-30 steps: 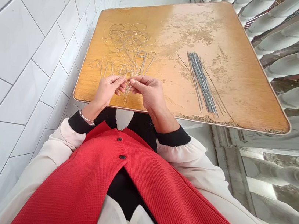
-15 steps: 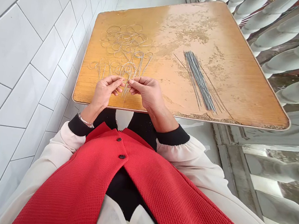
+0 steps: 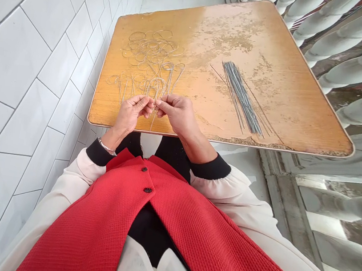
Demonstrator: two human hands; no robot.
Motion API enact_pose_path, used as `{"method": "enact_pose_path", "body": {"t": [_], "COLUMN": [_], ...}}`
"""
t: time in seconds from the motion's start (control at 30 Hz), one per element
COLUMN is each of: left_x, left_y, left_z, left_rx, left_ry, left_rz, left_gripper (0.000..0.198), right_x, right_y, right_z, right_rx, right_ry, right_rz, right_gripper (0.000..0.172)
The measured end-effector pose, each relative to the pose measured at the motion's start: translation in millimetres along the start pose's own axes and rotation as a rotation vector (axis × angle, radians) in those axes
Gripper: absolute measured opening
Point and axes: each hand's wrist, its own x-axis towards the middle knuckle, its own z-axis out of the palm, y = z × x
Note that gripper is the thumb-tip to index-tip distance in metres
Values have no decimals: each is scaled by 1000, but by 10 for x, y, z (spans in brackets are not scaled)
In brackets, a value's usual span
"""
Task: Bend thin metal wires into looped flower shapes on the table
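Observation:
Over the near left part of the table, my left hand [image 3: 131, 111] and my right hand [image 3: 177, 113] meet with fingertips pinched on a thin wire [image 3: 152, 121]. One end of this wire sticks down below the fingers; the part between the fingertips is mostly hidden. Just beyond my hands lie several wires bent into a loop with two straight legs [image 3: 170, 75]. Farther back is a tangle of curled wire rings [image 3: 149, 48]. To the right rests a bundle of straight grey wires [image 3: 242, 97], with a few loose ones beside it.
The wooden table [image 3: 203, 76] has a worn, peeling surface and rounded corners. A white tiled wall [image 3: 28, 69] runs along the left. White balusters [image 3: 336, 36] stand along the right side.
My hands have drawn slightly closer together and lowered a little. A wire end now hangs farther down below the fingertips. The bundle and the loops lie as before.

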Motion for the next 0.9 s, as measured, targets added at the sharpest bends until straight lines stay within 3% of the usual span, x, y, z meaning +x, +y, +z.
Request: {"method": "enact_pose_path", "body": {"t": [0.17, 0.37, 0.6, 0.9], "left_x": [-17, -31, -41, -98], "left_y": [-39, -70, -53, -9], "left_z": [25, 39, 60, 120], "left_rx": [-14, -86, -133, -145], "left_ry": [12, 65, 125, 160], "left_rz": [-5, -34, -98, -223], "left_gripper": [27, 16, 16, 19], "right_x": [-15, -13, -47, -108], "right_y": [-35, -3, 82, 70], "right_z": [-24, -30, -32, -34], "right_rx": [-39, 177, 272, 228], "right_ry": [7, 20, -2, 41], "right_rz": [-2, 66, 114, 136], "right_gripper": [31, 15, 33, 15]}}
